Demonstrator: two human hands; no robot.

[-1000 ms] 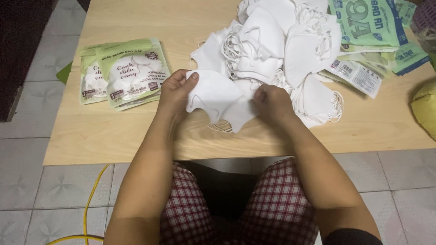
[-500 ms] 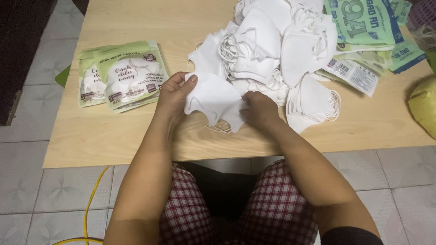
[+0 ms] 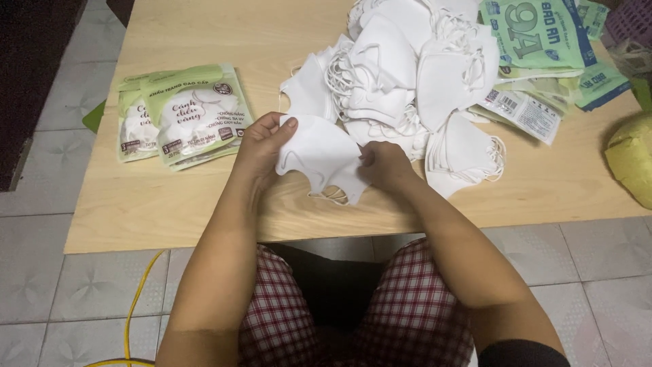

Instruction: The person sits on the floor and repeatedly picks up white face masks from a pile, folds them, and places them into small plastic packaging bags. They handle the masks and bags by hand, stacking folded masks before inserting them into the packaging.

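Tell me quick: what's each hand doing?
Left hand: closed on the white fabric face mask.
Right hand: pinching the same mask's right edge.

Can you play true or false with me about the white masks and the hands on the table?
1. Both hands hold one white mask. True: the left hand grips its left edge and the right hand its right edge.
2. The pile of white masks lies on the floor. False: it lies on the wooden table, beyond the hands.
3. Green packets lie to the left of the left hand. True.
4. The held mask is black. False: it is white.
5. A yellow cable runs over the floor tiles. True.
6. The person wears gloves. False: both hands are bare.
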